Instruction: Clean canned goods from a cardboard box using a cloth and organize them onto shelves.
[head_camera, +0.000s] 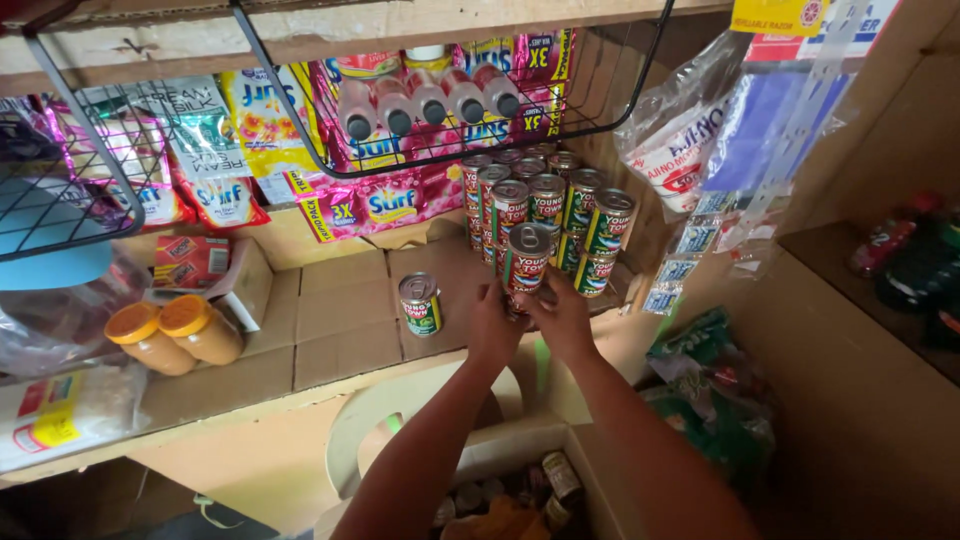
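Reaching up to the cardboard-lined shelf (340, 310), both hands meet around 1 tin can (527, 258) with a red, white and green label. The left hand (492, 325) has its grip pressed against the can's left side, and the right hand (563, 318) clasps the right side. This can stands at the front of a stacked cluster of matching cans (560, 205). Another single can (421, 303) stands apart to the left. 2 orange-lidded jars (178, 335) sit farther left.
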